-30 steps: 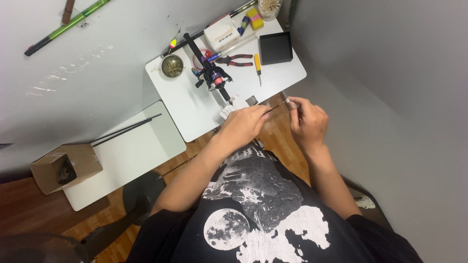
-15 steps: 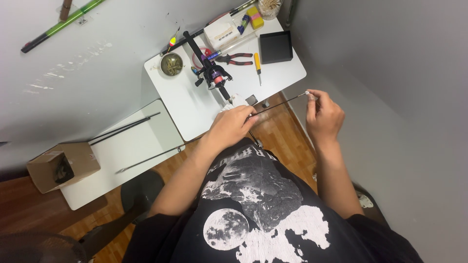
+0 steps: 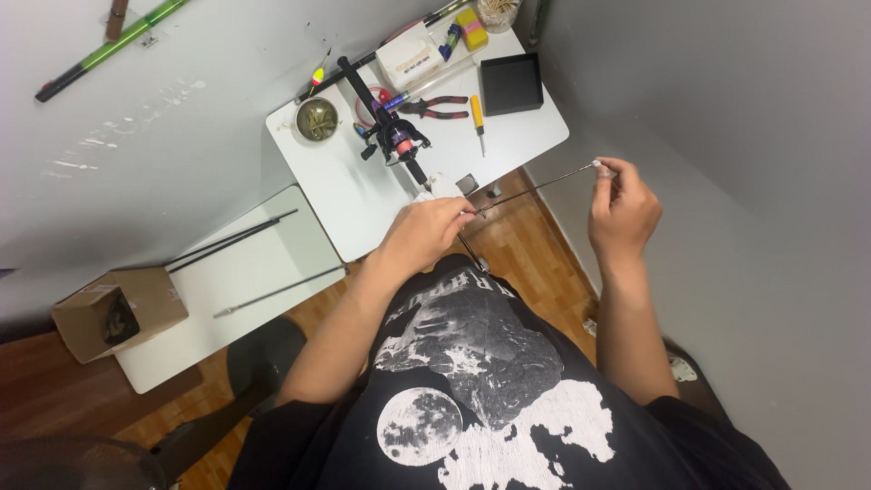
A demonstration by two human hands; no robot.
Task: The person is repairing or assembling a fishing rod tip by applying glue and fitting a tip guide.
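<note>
Your left hand [image 3: 426,231] is closed around the near end of a thin rod [image 3: 535,188], just off the table [image 3: 363,195] edge, and your right hand [image 3: 621,209] pinches the far tip between thumb and fingers, raised out to the side by the grey wall. Held at both ends like this, the rod runs taut and level between your hands, probably so you can sight along it or work its tip without it whipping. A second thin piece [image 3: 470,252] hangs down from under your left hand; what it is I can't make out. On the table, the reel [image 3: 396,138] on its black handle lies pointing toward your left hand, within easy reach. Behind it: one pair of red pliers [image 3: 433,106], one yellow screwdriver [image 3: 477,112], one black tray [image 3: 511,83], one round tin [image 3: 317,118] and one white box [image 3: 408,56]. On the lower table [image 3: 190,308] to your left lie three dark rod sections [image 3: 231,240], two side by side and one apart, kept flat so they don't roll, beside one open cardboard box [image 3: 118,311].
</note>
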